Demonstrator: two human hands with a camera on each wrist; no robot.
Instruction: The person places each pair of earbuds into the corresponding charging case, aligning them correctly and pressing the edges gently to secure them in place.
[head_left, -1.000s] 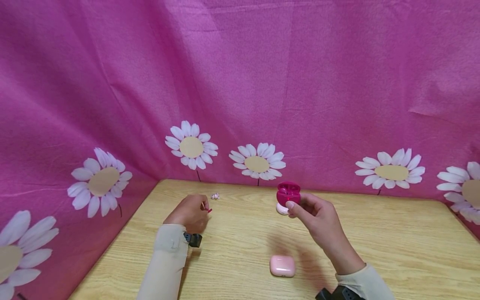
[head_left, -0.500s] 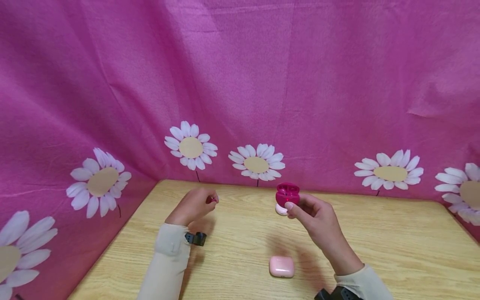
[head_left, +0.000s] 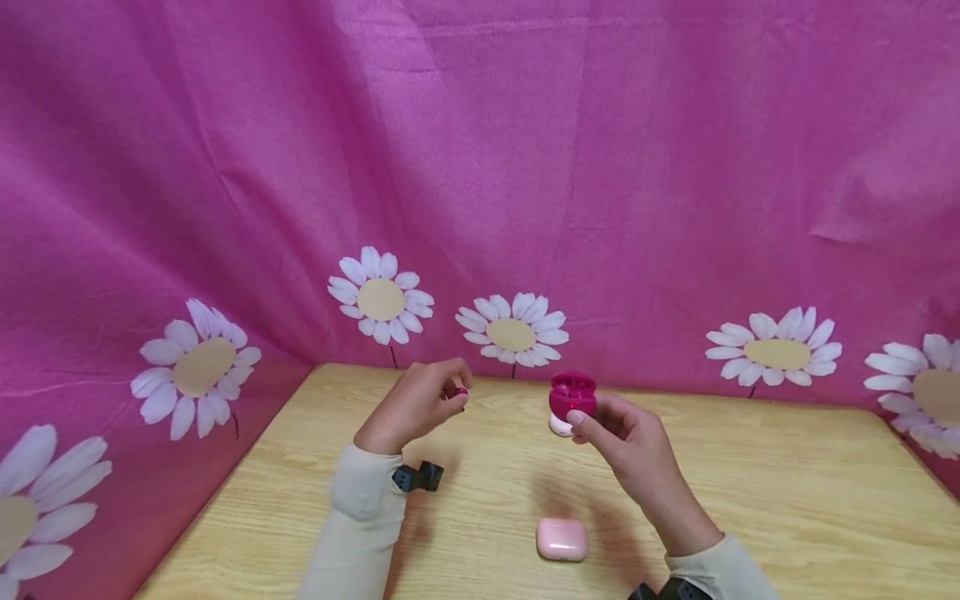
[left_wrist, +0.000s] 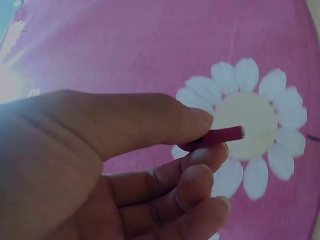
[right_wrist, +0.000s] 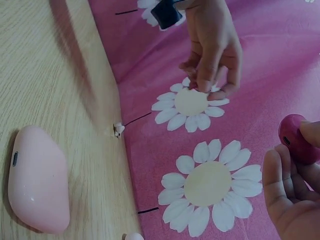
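A crimson stemmed earbud (left_wrist: 225,135) is pinched between thumb and index finger of my left hand (head_left: 414,407), its stem pointing away from the fingertips. That hand is raised over the back of the table. To its right, my right hand (head_left: 637,446) grips a crimson earbud case (head_left: 572,403) between thumb and fingers. The case's lid is up and its inside faces me; a small red light shows on its front. In the right wrist view the case's rounded underside, with a charging port, is what shows.
A closed pale pink earbud case (head_left: 562,540) lies on the wooden table (head_left: 480,492) nearer to me. Behind the crimson case, a white rounded case (head_left: 558,426) is partly hidden. Small pale earbuds (right_wrist: 118,129) lie near the table's back edge. A pink flowered cloth (head_left: 637,167) hangs behind.
My left hand has lifted the crimson earbud from near the table and moved right, toward the case. My right hand with the open case has stayed almost still.
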